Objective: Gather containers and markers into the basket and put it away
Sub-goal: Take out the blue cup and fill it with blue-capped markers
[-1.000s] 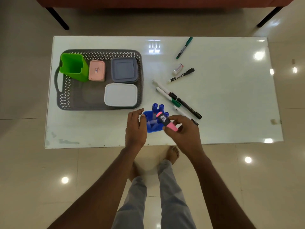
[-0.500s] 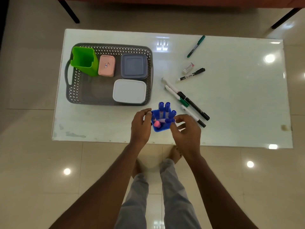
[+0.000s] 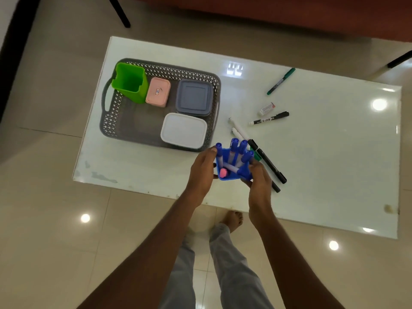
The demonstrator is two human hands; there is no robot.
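- A white glossy surface fills the middle of the view, seen from above, with tiled floor around it.
- A grey perforated basket sits on the surface's left part. Inside stand a green cup, a pink box, a grey box and a white box, all close together.
- The left hand and right hand cup a blue holder between them, near the front edge and just right of the basket. Each hand's fingers curl and press against a side wall. I cannot tell whether the holder is lifted or resting.
- Blue markers stand up out of the holder, fanned loosely; a pink marker lies low inside.
- It looks like light, stiff, smooth plastic. A grip on two opposite walls, kept level, should stop the loose markers tipping out.
- Loose on the surface to the right: several black and white markers in a cluster beside the holder, one black marker farther back, a green pen beyond, and a small eraser-like item.
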